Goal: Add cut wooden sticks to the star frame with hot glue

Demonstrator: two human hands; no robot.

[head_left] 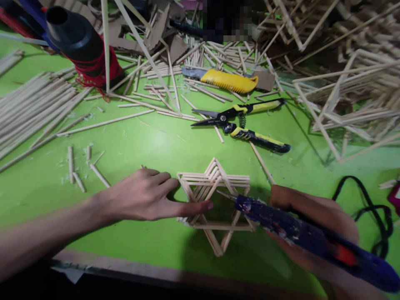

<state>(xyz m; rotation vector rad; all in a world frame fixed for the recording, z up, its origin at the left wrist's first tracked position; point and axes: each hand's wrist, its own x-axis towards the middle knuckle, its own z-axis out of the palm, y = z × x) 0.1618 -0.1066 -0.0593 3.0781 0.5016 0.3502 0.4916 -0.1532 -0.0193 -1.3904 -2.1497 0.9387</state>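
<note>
A six-pointed star frame (233, 226), built of stacked thin wooden sticks, lies on the green table in front of me. My left hand (146, 196) is at its left side, fingers curled by the left points and thumb reaching across the sticks; the exact finger contact is partly hidden. Held in my right hand (315, 208) is a dark blue glue gun (290, 227) with an orange-red part and whitish residue on its body. Its thin metal tip points left over the star's upper right part. Beyond the star rest yellow-and-black snips (237, 121), jaws apart.
Behind the snips lies a yellow utility knife (229, 80) among cut sticks. Long sticks (34, 108) are bundled at left. A black cylinder wrapped in red cord (93, 62) stands at back left. Joined stick frames (359, 96) pile up at right, near a black cable (365, 204).
</note>
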